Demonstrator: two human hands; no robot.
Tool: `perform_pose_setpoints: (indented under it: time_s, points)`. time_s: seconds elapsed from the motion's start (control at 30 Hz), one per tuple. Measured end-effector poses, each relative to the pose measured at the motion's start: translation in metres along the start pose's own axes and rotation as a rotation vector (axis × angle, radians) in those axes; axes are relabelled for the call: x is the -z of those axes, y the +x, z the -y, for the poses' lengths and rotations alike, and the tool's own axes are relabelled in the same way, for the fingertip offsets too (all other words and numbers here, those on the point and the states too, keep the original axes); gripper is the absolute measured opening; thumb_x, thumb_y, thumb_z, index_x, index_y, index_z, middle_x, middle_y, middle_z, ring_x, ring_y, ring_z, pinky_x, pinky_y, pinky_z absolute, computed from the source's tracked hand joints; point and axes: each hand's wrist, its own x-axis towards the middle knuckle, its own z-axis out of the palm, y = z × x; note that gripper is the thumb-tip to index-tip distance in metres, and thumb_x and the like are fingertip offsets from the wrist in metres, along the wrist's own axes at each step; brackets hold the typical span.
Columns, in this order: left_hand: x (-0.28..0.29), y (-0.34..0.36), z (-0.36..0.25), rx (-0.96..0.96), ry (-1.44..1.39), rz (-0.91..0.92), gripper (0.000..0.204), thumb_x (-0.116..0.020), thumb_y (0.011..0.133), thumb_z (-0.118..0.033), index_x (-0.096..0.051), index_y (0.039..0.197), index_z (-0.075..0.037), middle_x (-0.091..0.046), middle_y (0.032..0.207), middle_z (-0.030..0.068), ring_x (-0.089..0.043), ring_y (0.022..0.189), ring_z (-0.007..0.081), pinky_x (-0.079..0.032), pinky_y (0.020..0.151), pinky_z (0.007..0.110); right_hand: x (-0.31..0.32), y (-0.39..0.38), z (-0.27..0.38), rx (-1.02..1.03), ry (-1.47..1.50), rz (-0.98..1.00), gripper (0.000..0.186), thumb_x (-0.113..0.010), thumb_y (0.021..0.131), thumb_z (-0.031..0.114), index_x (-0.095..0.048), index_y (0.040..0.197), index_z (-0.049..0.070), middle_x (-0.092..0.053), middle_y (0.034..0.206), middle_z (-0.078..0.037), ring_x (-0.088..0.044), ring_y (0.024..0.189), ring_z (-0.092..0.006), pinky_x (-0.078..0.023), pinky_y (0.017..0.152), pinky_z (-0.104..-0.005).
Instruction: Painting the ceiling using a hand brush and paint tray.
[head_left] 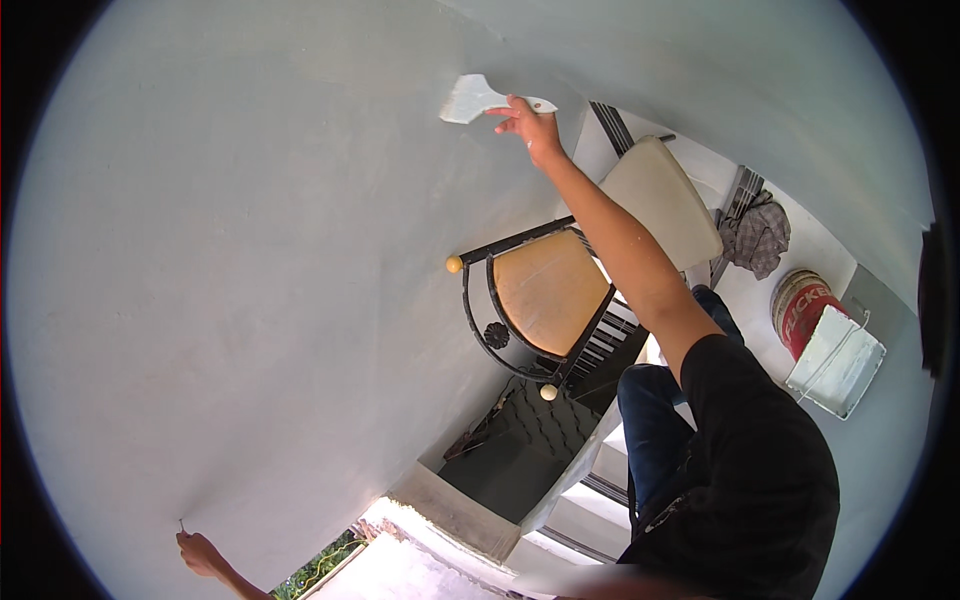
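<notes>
My right hand (532,127) grips a wide white-handled paintbrush (475,98) high up against the grey painted wall (250,250), its pale bristles pointing left. My left hand (200,553) is low at the left edge of the view, its fingers closed at the wall around a small thin item, possibly metal, too small to make out. Below my right forearm stand a chair with a tan seat and black metal frame (545,285) and a pale cushioned piece (665,195). At the right, a white rectangular paint container (835,365) rests by a red bucket (800,305).
A crumpled checked cloth (755,235) lies on the white landing. White stair steps (575,525) descend beside my legs (645,420) to a dark opening (510,450). A pale ledge (430,500) with greenery beyond is at the bottom, and an angled wall rises at upper right.
</notes>
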Motion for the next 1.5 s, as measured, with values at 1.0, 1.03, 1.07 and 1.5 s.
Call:
perform_pose_setpoints:
  time_s: [1.0,1.03,1.07,1.5]
  points:
    - [-0.014,0.016,0.011,0.005,0.044,-0.007,0.029,-0.039,0.096,-0.028,-0.063,0.112,-0.023,-0.070,0.102,0.0069,-0.067,0.091,0.0312,-0.054,0.072,0.046,-0.018,-0.031,-0.023,-0.001,0.131,0.065,0.027,-0.054,0.093,0.019,-0.055,0.104,-0.005,-0.068,0.099,-0.020,-0.065,0.066,-0.0205,-0.051,0.063,-0.0325]
    - [-0.010,0.014,0.010,0.014,0.036,-0.017,0.029,-0.039,0.096,-0.028,-0.063,0.112,-0.023,-0.070,0.102,0.0070,-0.066,0.092,0.0311,-0.054,0.073,0.046,0.001,-0.021,-0.035,-0.014,0.069,-0.014,0.028,-0.053,0.093,0.019,-0.056,0.103,-0.007,-0.069,0.093,-0.018,-0.065,0.062,-0.0204,-0.052,0.061,-0.0305]
    - [-0.007,0.013,0.011,0.016,0.043,-0.019,0.029,-0.039,0.096,-0.028,-0.063,0.112,-0.023,-0.070,0.102,0.0070,-0.066,0.092,0.0311,-0.054,0.073,0.046,0.019,-0.014,-0.047,-0.031,0.009,-0.095,0.030,-0.053,0.093,0.019,-0.057,0.103,-0.009,-0.070,0.087,-0.016,-0.066,0.059,-0.0203,-0.053,0.060,-0.0285]
    - [-0.009,0.014,0.004,0.010,0.050,0.014,0.029,-0.039,0.096,-0.029,-0.062,0.112,-0.023,-0.069,0.103,0.0078,-0.066,0.091,0.0318,-0.054,0.071,0.046,-0.081,-0.026,0.073,0.105,-0.589,0.055,0.027,-0.054,0.087,0.023,-0.065,0.077,0.001,-0.056,0.052,-0.002,-0.065,0.053,-0.0130,-0.039,0.045,-0.0278]
